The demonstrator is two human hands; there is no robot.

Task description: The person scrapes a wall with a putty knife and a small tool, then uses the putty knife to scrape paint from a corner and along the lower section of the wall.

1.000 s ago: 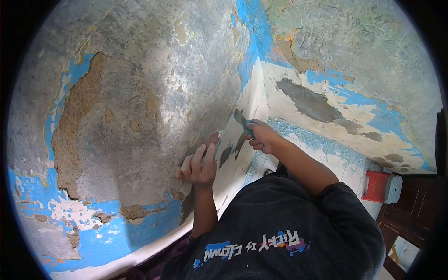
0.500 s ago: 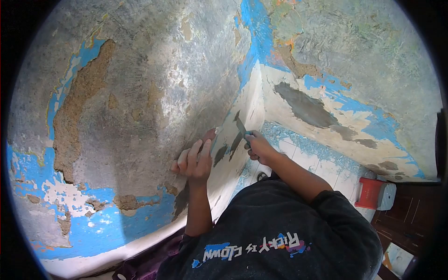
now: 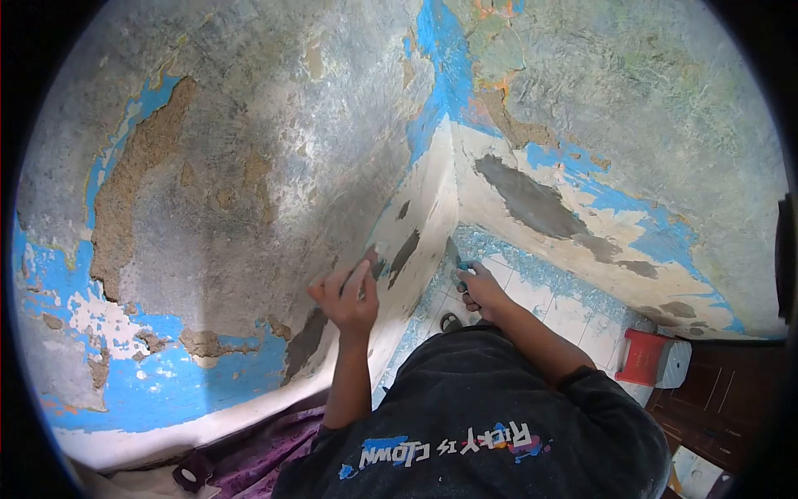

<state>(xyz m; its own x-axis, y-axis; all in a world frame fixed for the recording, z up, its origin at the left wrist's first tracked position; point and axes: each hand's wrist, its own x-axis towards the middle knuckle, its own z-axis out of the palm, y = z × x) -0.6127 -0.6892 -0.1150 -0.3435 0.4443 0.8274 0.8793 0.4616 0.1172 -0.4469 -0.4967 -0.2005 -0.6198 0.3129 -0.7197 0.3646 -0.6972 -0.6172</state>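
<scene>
Below frame centre, apparently between strokes, the right hand's [image 3: 484,293] fingers grip a scraper [image 3: 454,254] (the left hand's [image 3: 349,303] grasp a reddish-brown piece [image 3: 371,254]); another stroke calls for wall [image 3: 249,224] contact.

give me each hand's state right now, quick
Left hand: closed, seemingly on a reddish piece, kind unclear.
Right hand: closed, holding a scraper.

The right hand [image 3: 487,294] grips a scraper [image 3: 456,259] above the floor [image 3: 544,309]; the left hand [image 3: 349,303] is beside the left wall [image 3: 224,158].
</scene>
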